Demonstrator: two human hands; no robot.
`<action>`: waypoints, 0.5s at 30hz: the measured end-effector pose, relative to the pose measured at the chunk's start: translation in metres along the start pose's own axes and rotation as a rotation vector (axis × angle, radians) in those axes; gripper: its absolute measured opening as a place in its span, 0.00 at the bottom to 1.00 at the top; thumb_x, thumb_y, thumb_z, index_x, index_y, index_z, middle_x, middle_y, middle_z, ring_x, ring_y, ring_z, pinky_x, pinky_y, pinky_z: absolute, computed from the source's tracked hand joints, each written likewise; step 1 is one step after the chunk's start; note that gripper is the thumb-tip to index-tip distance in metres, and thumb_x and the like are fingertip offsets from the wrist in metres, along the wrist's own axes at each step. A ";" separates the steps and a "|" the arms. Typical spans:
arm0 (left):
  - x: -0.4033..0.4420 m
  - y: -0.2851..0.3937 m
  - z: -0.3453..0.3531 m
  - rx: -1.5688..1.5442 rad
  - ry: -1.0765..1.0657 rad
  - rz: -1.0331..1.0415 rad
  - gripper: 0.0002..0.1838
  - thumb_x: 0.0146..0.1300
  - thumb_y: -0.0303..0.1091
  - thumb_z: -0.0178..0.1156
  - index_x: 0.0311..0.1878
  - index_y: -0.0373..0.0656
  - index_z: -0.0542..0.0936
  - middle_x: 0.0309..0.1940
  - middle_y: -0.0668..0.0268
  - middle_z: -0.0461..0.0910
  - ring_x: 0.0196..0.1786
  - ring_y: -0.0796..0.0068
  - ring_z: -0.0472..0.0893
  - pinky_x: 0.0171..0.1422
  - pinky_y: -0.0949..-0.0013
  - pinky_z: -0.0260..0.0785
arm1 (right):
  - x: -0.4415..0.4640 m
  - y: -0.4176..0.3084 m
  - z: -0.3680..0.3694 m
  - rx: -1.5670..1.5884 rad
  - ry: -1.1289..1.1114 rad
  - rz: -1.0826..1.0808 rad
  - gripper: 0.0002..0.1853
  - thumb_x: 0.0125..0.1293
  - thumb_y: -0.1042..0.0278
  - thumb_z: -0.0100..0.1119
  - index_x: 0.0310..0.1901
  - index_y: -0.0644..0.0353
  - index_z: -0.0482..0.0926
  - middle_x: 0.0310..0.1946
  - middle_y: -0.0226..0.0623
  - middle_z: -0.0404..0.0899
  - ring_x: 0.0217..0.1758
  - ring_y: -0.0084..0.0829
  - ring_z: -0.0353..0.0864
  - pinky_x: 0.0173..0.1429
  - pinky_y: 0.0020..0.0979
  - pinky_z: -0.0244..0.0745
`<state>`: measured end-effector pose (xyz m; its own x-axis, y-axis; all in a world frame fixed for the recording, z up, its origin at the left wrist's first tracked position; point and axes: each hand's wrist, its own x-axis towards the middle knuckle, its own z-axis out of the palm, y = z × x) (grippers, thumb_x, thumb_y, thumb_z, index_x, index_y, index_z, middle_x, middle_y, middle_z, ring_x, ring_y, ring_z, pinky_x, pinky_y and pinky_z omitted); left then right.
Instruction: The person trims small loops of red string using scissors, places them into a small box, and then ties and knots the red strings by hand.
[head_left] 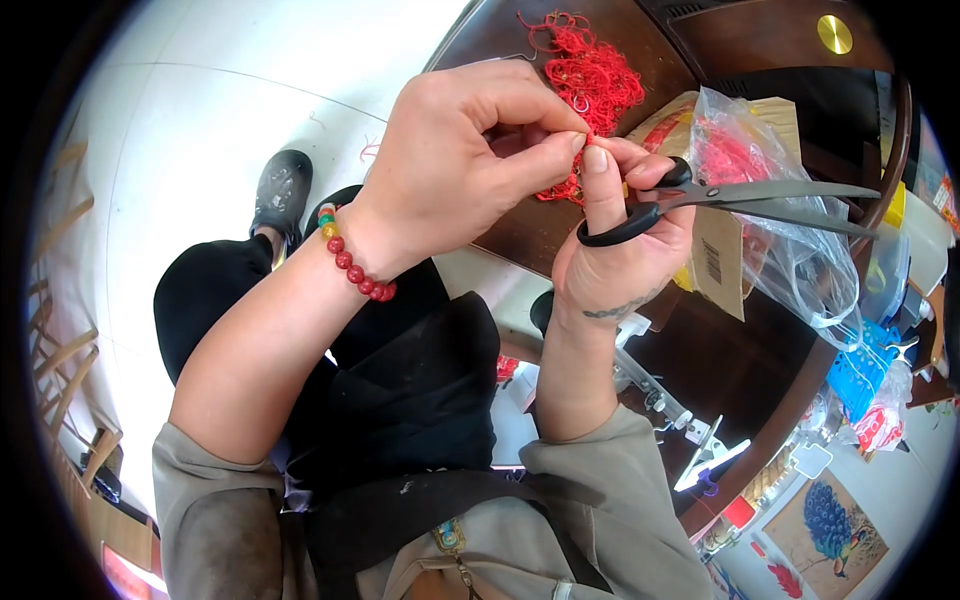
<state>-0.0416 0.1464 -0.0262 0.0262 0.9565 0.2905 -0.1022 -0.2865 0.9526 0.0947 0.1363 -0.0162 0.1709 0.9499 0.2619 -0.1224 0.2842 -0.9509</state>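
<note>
My left hand (445, 165), a beaded bracelet (345, 260) at its wrist, is closed, with thumb and forefinger pinching a thin red cord (590, 138). Against it, the thumb and forefinger of my right hand (625, 245) pinch the same cord, whose end is hidden between the fingertips. Black-handled scissors (705, 194) hang on my right hand, a handle loop around the thumb; their blades point right and are slightly parted. Just behind the fingers lies a tangled heap of red cords (595, 75) on the dark brown table (500, 40).
A cardboard box (718, 255) and a clear plastic bag (750, 140) with red contents stand right of the heap. A curved wooden edge (890, 160) runs behind them. At lower right are a blue item (862, 372), several small packages and a peacock picture (830, 530).
</note>
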 end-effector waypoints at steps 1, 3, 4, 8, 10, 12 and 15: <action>0.000 -0.001 0.000 -0.018 0.005 -0.007 0.03 0.58 0.21 0.62 0.36 0.33 0.82 0.29 0.66 0.78 0.29 0.82 0.75 0.33 0.80 0.65 | 0.000 0.000 0.000 0.001 0.000 0.000 0.13 0.57 0.86 0.64 0.35 0.60 0.69 0.37 0.42 0.80 0.41 0.26 0.78 0.49 0.25 0.74; 0.000 -0.001 -0.001 0.007 0.006 -0.003 0.03 0.57 0.21 0.62 0.35 0.33 0.82 0.29 0.66 0.78 0.30 0.81 0.75 0.34 0.79 0.66 | -0.001 0.001 0.000 0.004 -0.001 0.000 0.13 0.57 0.85 0.64 0.35 0.60 0.69 0.37 0.42 0.80 0.42 0.26 0.78 0.49 0.26 0.73; 0.000 -0.001 -0.001 0.020 0.006 -0.001 0.03 0.57 0.21 0.62 0.35 0.33 0.81 0.29 0.66 0.78 0.30 0.81 0.75 0.34 0.78 0.66 | -0.002 0.002 0.001 0.010 0.004 0.001 0.13 0.57 0.86 0.63 0.35 0.60 0.69 0.36 0.42 0.79 0.42 0.27 0.78 0.50 0.27 0.73; 0.000 -0.001 -0.001 0.032 0.028 -0.002 0.03 0.56 0.21 0.62 0.33 0.33 0.81 0.28 0.66 0.78 0.30 0.80 0.76 0.35 0.78 0.66 | -0.004 0.001 0.004 0.092 0.045 0.093 0.13 0.57 0.87 0.62 0.36 0.59 0.70 0.35 0.42 0.79 0.43 0.29 0.78 0.52 0.29 0.72; 0.001 -0.002 -0.001 0.040 0.037 0.018 0.02 0.56 0.21 0.62 0.33 0.34 0.81 0.28 0.66 0.77 0.30 0.80 0.75 0.35 0.78 0.66 | -0.005 -0.001 0.005 0.166 0.066 0.179 0.12 0.58 0.86 0.61 0.36 0.58 0.70 0.35 0.39 0.78 0.43 0.27 0.77 0.52 0.28 0.71; 0.001 0.000 -0.001 0.052 0.032 0.010 0.02 0.56 0.21 0.62 0.33 0.34 0.81 0.28 0.67 0.77 0.30 0.80 0.75 0.35 0.78 0.66 | -0.004 -0.001 0.004 0.246 0.077 0.260 0.10 0.60 0.83 0.61 0.36 0.57 0.71 0.35 0.37 0.78 0.42 0.25 0.76 0.51 0.25 0.69; 0.001 0.002 -0.003 0.075 0.026 0.010 0.02 0.56 0.21 0.62 0.33 0.34 0.81 0.28 0.67 0.77 0.30 0.80 0.75 0.35 0.78 0.65 | -0.003 -0.004 0.001 0.335 0.047 0.382 0.09 0.61 0.81 0.60 0.36 0.56 0.71 0.35 0.33 0.78 0.39 0.23 0.75 0.50 0.24 0.68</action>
<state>-0.0446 0.1467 -0.0244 -0.0006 0.9543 0.2987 -0.0280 -0.2986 0.9540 0.0940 0.1325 -0.0133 0.0954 0.9895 -0.1087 -0.4902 -0.0483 -0.8703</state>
